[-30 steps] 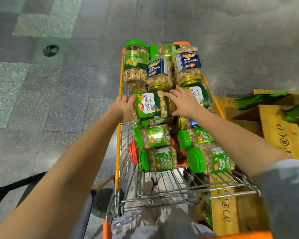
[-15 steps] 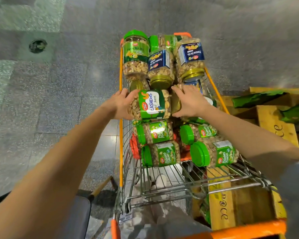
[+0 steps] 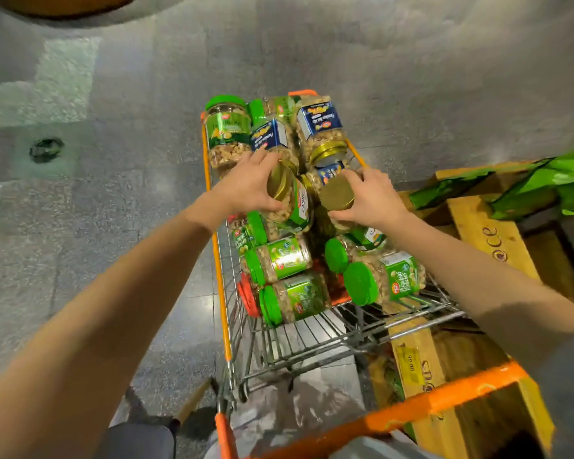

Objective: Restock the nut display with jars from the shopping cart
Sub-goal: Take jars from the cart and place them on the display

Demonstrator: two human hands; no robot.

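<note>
A wire shopping cart (image 3: 299,342) with orange trim holds several clear nut jars. My left hand (image 3: 246,187) grips a gold-lidded cashew jar (image 3: 294,207) with a green label, tilted with its lid toward me. My right hand (image 3: 371,197) grips a second gold-lidded jar (image 3: 337,195) by its top, just right of the first. Both jars are raised above the pile. Green-lidded pistachio jars (image 3: 381,279) lie on their sides nearer me. Blue-labelled jars (image 3: 322,127) and a green-lidded jar (image 3: 227,134) stand at the cart's far end.
Yellow wooden pallets (image 3: 491,240) sit to the right of the cart, with green packets (image 3: 544,183) on them. Grey stone floor (image 3: 113,226) spreads left and ahead, with a round drain (image 3: 46,149). The cart's orange handle bar (image 3: 444,389) crosses low in front of me.
Both hands held one cashew jar lying sideways between them. Now each hand grips its own gold-lidded jar, both turned lid toward me and lifted above the pile.
</note>
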